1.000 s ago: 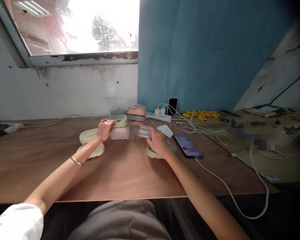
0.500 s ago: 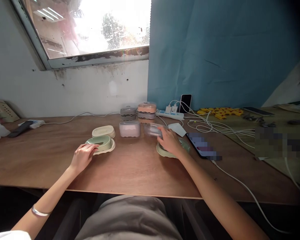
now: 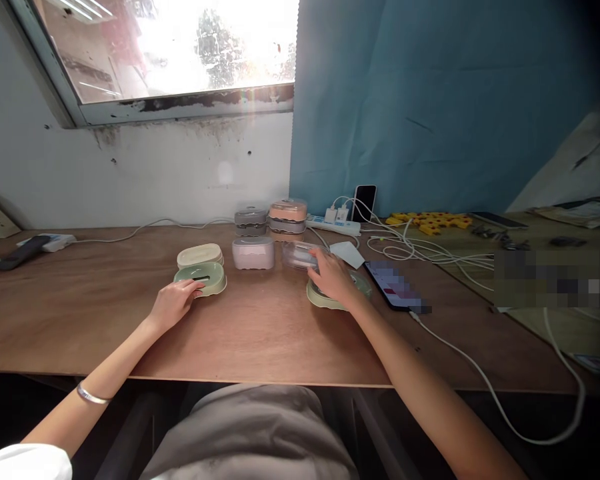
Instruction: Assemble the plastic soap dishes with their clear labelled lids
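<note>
My left hand (image 3: 175, 305) is closed on the near left edge of a pale green oval box part (image 3: 211, 275) with a slot in its middle and a wavy lower rim. Right behind that part sits a cream oval box (image 3: 199, 254). My right hand (image 3: 333, 277) lies over another green box part (image 3: 325, 301), covering most of it. Its thumb and index finger are apart, the index fingertip by the right end of a clear plastic lid (image 3: 294, 256). Whether it touches the lid, I cannot tell. A pale pink box (image 3: 253, 254) stands between the hands.
Behind are a grey box (image 3: 251, 221) and a stacked orange and grey box (image 3: 287, 212). To the right lie a phone (image 3: 393, 287) on a cable, white paper (image 3: 347, 255), a power strip (image 3: 334, 224), tangled cables and yellow pieces (image 3: 433, 221). The table's front edge (image 3: 260, 383) is near my lap.
My left hand has shifted slightly with the green part, which now sits closer against the cream box. My right hand stays over the other green part. The view has turned a little.
</note>
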Available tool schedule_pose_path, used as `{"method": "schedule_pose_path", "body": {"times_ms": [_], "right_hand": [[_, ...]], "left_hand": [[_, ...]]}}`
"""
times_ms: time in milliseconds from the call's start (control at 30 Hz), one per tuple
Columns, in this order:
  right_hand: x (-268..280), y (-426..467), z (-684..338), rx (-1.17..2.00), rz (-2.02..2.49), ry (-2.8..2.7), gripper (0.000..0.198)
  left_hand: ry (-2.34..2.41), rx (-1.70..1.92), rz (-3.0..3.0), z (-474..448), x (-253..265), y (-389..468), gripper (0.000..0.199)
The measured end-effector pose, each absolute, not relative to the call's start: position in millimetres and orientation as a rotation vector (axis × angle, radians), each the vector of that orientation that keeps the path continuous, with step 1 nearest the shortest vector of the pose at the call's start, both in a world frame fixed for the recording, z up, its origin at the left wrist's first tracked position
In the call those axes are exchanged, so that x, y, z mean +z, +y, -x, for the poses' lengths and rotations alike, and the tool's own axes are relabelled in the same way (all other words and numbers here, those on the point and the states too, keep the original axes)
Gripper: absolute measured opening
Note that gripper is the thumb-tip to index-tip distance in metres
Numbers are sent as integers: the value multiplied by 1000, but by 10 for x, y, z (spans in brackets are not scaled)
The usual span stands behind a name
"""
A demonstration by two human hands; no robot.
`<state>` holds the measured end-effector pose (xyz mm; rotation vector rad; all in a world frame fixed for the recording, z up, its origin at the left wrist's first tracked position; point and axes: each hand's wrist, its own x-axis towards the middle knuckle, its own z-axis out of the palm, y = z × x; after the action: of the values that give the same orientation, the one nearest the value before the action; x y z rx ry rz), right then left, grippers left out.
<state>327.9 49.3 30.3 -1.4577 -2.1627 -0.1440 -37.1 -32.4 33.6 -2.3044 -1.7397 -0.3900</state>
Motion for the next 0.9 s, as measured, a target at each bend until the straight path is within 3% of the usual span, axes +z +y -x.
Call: {"method": "schedule_pose_path", "body": {"times_ms": [900], "right_hand": [[327,476,-3270,-120,1504,-2195,27]], "left_hand": [[-1705,-335,2445,268,472,-742,33]]}}
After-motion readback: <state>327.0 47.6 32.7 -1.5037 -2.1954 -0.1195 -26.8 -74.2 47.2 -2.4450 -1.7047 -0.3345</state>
